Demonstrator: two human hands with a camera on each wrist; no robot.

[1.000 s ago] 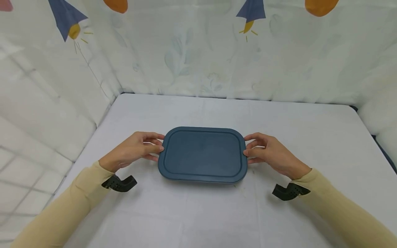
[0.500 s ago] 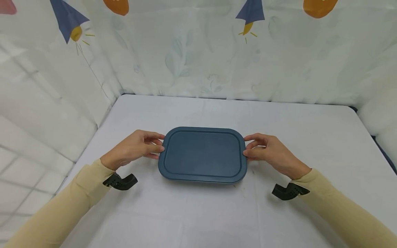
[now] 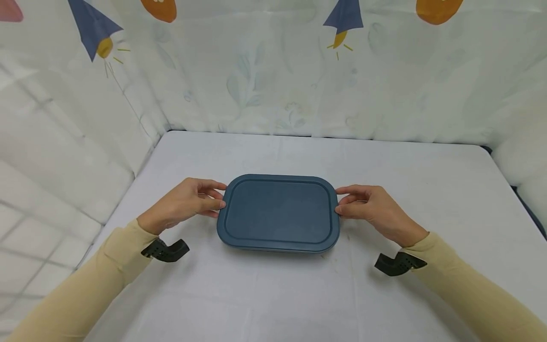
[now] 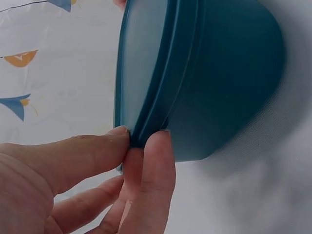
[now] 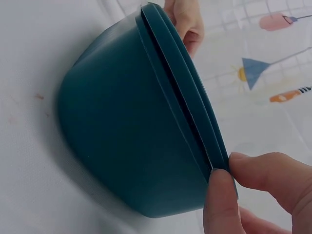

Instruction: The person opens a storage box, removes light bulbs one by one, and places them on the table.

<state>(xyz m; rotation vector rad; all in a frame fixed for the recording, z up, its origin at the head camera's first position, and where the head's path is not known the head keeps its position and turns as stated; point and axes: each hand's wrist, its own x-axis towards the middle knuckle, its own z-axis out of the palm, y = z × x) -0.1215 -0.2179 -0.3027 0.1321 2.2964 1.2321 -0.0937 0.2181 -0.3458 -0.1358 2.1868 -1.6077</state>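
Observation:
A blue-teal rectangular storage box (image 5: 122,112) with rounded corners stands on the white table, its flat lid (image 3: 278,213) on top. My left hand (image 3: 183,204) pinches the lid's left end, with the thumb on the upper face and fingers under the rim. At the opposite end my right hand (image 3: 376,211) pinches the lid the same way. In the right wrist view a thin dark gap runs between the lid's edge and the box rim. The left wrist view shows the box wall (image 4: 234,78) below the lid. The inside of the box is hidden.
White cloth covers the table (image 3: 299,294). Pale curtains (image 3: 273,71) with printed shapes hang along the back and sides. A black strap piece sits at each wrist, the left strap (image 3: 165,251) and the right strap (image 3: 400,264). Small brownish marks spot the cloth near the box.
The lower fingers of both hands have drawn up closer under the lid's rim. The box and lid stay in nearly the same place.

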